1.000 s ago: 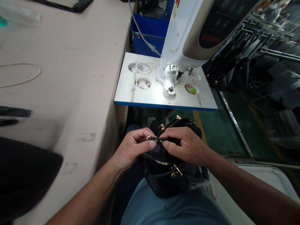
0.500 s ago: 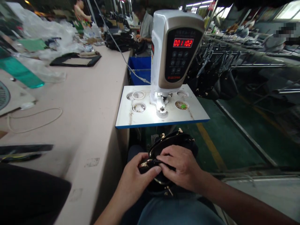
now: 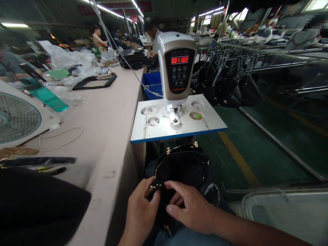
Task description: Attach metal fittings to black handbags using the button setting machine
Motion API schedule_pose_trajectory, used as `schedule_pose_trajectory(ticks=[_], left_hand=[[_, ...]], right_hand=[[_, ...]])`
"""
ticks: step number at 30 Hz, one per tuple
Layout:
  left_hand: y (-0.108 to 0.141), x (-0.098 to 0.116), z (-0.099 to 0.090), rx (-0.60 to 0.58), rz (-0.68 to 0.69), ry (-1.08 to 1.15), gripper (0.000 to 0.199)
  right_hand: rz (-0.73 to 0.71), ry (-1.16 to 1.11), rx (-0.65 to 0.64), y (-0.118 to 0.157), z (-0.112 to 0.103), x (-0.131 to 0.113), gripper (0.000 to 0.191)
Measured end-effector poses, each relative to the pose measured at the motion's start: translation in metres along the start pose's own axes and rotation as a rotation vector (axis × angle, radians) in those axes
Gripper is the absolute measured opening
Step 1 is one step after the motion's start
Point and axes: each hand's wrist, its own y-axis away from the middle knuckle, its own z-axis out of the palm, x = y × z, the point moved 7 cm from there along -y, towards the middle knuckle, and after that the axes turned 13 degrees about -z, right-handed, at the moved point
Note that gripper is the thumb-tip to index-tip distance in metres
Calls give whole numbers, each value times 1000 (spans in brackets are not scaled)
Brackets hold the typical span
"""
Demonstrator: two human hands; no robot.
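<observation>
A black handbag [image 3: 179, 167] with gold-coloured fittings rests on my lap, its mouth gaping open. At the near left of that mouth, my left hand [image 3: 142, 206] is closed on the bag's rim, thumb on the near side, beside a gold fitting [image 3: 151, 187]. My right hand [image 3: 191, 206] touches the same rim with its index fingertip; its thumb stands apart below and the other fingers bend inward. Beyond the bag is a white riveting-type machine [image 3: 176, 65] with a red display reading 001102. Its small white table [image 3: 159, 133] has round cups of small metal parts [image 3: 196, 116].
A long pale worktable [image 3: 102, 119] runs along my left, with a fan [image 3: 17, 116], a teal strip [image 3: 48, 99] and black material [image 3: 38, 205]. Black bags [image 3: 230, 85] hang from metal rails at right. A blue bin [image 3: 152, 82] stands behind the machine. Other people work farther back.
My right thumb has come away from the rim and dropped lower. Both hands sit lower in view, and more of the bag's inside shows. The camera has tilted up and turned slightly left.
</observation>
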Motion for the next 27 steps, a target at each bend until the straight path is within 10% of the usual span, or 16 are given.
schedule_pose_trajectory(ticks=[9,16,22,27], left_hand=[[42,-5,10,134,441,-414,52],[70,31,39,234,773,-519,39],[72,51,17,196,810,-429,50],[61,50,-6,278,692,-460,54]], right_hand=[[31,-663,1,-12,18,7,75],[102,-459,332,-5,-2,-10,58],[146,-626,569,-3,-40,-16,71],[163,-847,472,-11,-46,-27,62]])
